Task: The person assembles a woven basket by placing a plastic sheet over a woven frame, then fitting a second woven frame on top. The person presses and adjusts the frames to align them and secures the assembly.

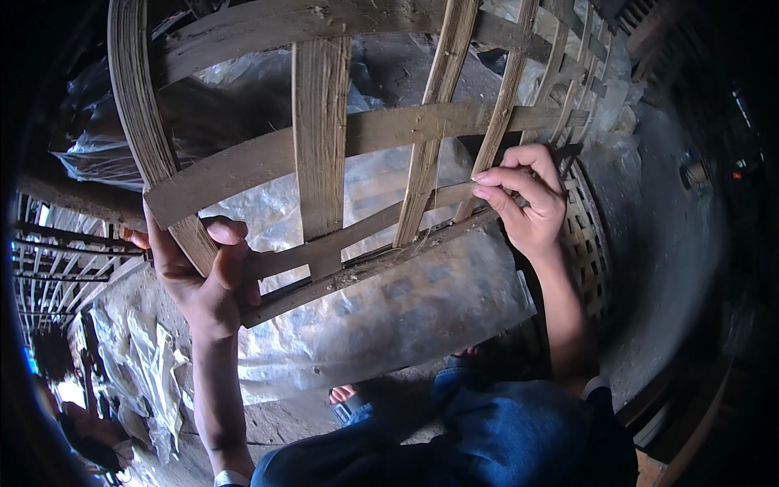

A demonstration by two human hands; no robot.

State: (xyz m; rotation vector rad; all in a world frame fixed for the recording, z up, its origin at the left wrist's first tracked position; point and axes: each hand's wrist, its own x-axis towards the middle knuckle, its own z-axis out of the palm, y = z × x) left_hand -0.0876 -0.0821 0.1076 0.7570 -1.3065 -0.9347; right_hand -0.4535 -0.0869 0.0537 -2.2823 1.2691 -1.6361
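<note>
A woven lattice of flat bamboo strips [319, 154] stands in front of me, its upright slats crossed by curved horizontal bands. My left hand [207, 284] is closed around the lower left corner, with the fingers and thumb on either side of the outermost upright slat. At the right, my right hand [527, 199] has thumb and fingers pinched together at a narrow upright slat, where a thin horizontal strip [369, 230] meets it. The lower edge of the lattice [365, 280] lies over a cloudy plastic sheet [389, 333] in front of my knees.
A woven basket-like piece [586, 243] stands beside my right forearm. Crumpled plastic [134, 369] lies on the floor at the left, near another slatted frame [69, 268]. More plastic sheeting [105, 154] sits behind the lattice. The lattice extends to the far right.
</note>
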